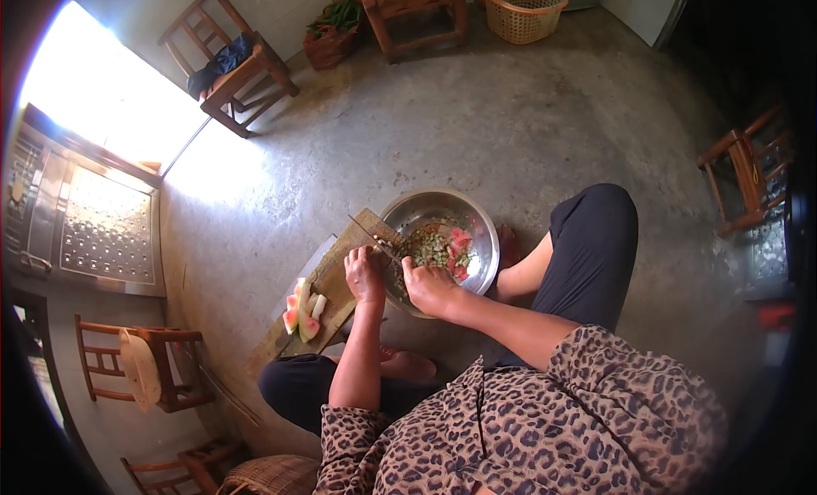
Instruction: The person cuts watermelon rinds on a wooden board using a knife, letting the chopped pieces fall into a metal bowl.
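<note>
My right hand point(428, 286) is closed around the handle of a knife point(372, 234), whose thin blade slants up and left across the wooden board point(340, 303). On the board, close beside the blade, my left hand point(365, 275) has its fingers curled down. Whatever they press is hidden under them; small pale bits lie by the blade. Several watermelon rind pieces point(304, 310) with pink flesh lie lower left on the board. Against the board's right end stands a metal basin point(487, 240) holding chopped green bits and red watermelon chunks point(459, 240).
My bent knee point(596, 240) is right of the basin. Wooden chairs stand at the upper left point(234, 65), lower left point(166, 371) and right point(740, 176). A yellow plastic basket point(522, 17) and a red bag of green vegetables point(334, 37) are along the far wall.
</note>
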### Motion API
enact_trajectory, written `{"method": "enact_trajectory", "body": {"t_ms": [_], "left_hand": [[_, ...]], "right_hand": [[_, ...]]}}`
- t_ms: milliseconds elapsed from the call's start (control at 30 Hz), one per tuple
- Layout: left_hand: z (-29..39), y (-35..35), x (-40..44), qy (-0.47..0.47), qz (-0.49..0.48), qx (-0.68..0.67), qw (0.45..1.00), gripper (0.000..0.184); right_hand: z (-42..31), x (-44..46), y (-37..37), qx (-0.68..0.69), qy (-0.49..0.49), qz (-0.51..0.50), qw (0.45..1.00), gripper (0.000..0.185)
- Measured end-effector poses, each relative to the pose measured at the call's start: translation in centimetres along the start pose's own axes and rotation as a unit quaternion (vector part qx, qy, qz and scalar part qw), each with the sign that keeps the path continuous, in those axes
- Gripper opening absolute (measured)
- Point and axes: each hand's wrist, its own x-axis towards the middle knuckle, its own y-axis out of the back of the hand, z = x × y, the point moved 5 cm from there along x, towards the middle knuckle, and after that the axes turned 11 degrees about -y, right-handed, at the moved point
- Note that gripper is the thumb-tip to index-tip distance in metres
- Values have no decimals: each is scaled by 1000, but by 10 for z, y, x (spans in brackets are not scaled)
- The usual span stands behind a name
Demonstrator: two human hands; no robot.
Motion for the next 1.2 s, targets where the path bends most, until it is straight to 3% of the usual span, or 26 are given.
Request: {"method": "enact_trajectory", "body": {"t_ms": [167,267,367,567,700,833,933,1200], "left_hand": [[1,-1,0,2,-3,9,1000,15],[0,-3,1,-4,-7,32,999,13],[-2,-6,1,-2,-19,34,999,12],[2,-2,4,3,-24,40,999,11],[4,1,2,7,-22,16,1000,12],[4,1,0,3,-1,9,1000,16],[2,3,-1,-3,20,2,1000,15],[-1,5,0,13,10,-1,1000,12]], "right_hand": [[-7,-12,4,-55,55,16,997,32],[-5,-14,-5,-56,81,25,995,48],[-5,-13,-9,-54,57,8,997,48],[-8,-6,-13,-22,61,37,997,38],[-4,25,-13,14,13,7,1000,21],[0,34,-12,25,-18,17,999,26],[4,33,-14,56,1,61,997,34],[1,8,-5,42,22,63,997,37]]}}
